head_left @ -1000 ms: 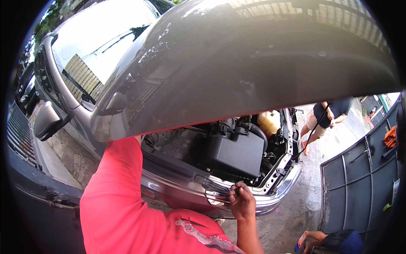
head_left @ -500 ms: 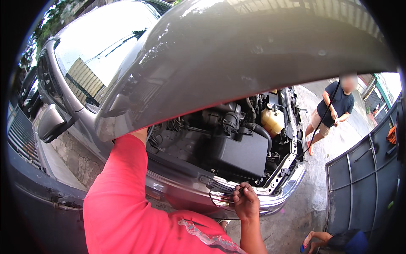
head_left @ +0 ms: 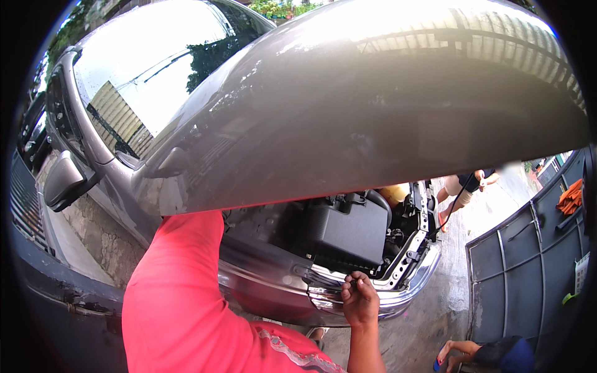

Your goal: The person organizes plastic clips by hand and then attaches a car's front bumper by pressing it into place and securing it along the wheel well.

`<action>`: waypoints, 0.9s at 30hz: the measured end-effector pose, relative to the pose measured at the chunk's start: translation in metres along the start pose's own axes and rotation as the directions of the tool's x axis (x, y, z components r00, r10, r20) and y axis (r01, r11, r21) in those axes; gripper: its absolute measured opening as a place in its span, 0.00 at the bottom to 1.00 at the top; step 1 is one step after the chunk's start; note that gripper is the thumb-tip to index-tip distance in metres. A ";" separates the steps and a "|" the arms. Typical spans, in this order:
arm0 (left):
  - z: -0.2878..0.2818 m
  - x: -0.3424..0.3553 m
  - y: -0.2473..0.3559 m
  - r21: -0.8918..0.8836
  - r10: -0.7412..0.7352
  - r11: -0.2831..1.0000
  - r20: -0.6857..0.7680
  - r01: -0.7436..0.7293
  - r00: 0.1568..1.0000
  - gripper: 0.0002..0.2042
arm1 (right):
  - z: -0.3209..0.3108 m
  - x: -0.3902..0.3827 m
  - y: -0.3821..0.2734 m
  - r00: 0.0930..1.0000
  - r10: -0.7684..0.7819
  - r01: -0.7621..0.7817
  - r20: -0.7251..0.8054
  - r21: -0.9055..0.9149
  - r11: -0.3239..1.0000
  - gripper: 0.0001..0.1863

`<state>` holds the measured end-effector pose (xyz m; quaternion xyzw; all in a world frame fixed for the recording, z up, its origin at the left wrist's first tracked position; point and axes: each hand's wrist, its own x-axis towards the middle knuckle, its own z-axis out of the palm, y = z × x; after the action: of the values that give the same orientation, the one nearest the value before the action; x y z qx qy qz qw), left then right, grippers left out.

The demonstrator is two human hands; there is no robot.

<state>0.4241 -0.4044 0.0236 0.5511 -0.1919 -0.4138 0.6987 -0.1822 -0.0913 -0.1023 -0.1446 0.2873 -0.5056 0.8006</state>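
Note:
My left arm, in a red sleeve (head_left: 177, 273), reaches in under the raised hood (head_left: 373, 118) of a grey-brown car, and its hand is hidden there. My right hand (head_left: 360, 299) is held up, palm toward me, in front of the chrome-trimmed bumper (head_left: 261, 289). Its fingers are curled in against the thumb; something small and dark may lie between them, but I cannot make it out. Just beyond that hand, inside the engine bay, is a black box-shaped engine part (head_left: 348, 227). Part of a yellowish fluid tank (head_left: 394, 194) shows below the hood's edge.
At the right a person (head_left: 463, 186) stands beyond the car, partly cut off by the hood. A dark metal gate (head_left: 522, 267) with an orange cloth (head_left: 569, 198) borders that side. Another person's legs (head_left: 460, 353) show at the lower right. The side mirror (head_left: 65, 180) sticks out at the left.
The hood's edge sits lower in view and covers more of the engine bay and the standing person. My right hand keeps nearly the same place and curl; my left arm stays under the hood.

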 end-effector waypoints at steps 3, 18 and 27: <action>-0.005 -0.003 0.000 0.121 0.019 0.992 0.012 -0.020 1.000 0.10 | -0.002 0.000 0.003 1.000 -0.025 0.025 -0.008 0.015 1.000 0.13; -0.060 -0.064 0.019 0.846 0.159 0.491 0.148 -0.208 0.976 0.10 | 0.009 0.002 0.003 1.000 -0.025 0.026 0.003 -0.020 0.999 0.14; -0.087 -0.107 0.025 0.972 0.131 0.022 0.231 -0.236 0.964 0.11 | 0.008 0.003 0.003 1.000 -0.019 0.019 0.014 0.008 1.000 0.13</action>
<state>0.4340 -0.2654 0.0395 0.8332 -0.5189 -0.0947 0.1657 -0.1741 -0.0928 -0.0984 -0.1478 0.2782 -0.5133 0.7983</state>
